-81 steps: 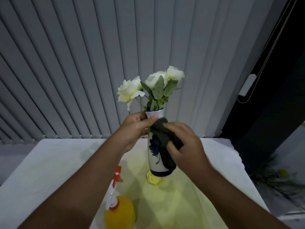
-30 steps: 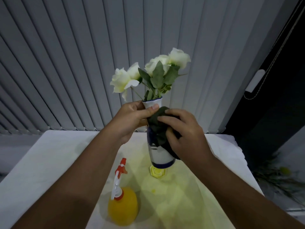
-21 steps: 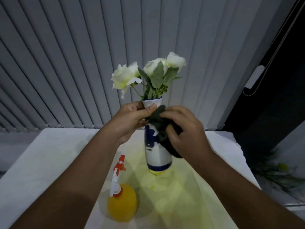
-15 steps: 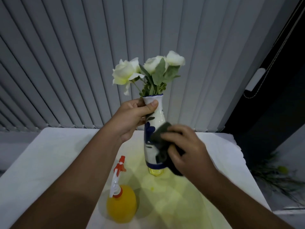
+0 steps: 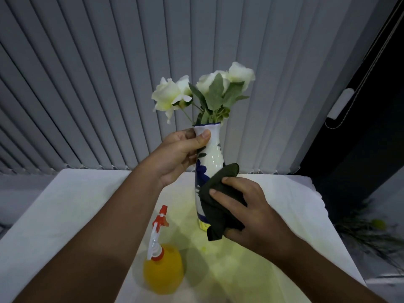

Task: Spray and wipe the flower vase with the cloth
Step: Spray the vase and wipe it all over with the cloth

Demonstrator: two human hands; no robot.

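Dark cloth (image 5: 215,206) is bunched in my right hand (image 5: 247,211), fingers curled round it and pressing it against the lower body of the vase (image 5: 211,154). My left hand (image 5: 179,154) grips the neck just under the rim, holding the vase upright over the table (image 5: 65,204). With the spray bottle (image 5: 162,265) standing apart from both hands, I judge spraying done and wiping under way; the bare upper body may remain.

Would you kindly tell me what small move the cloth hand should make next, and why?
Probably slide the cloth up the vase: the right hand presses it against the lower body, while the left hand grips the neck, leaving the upper body bare.
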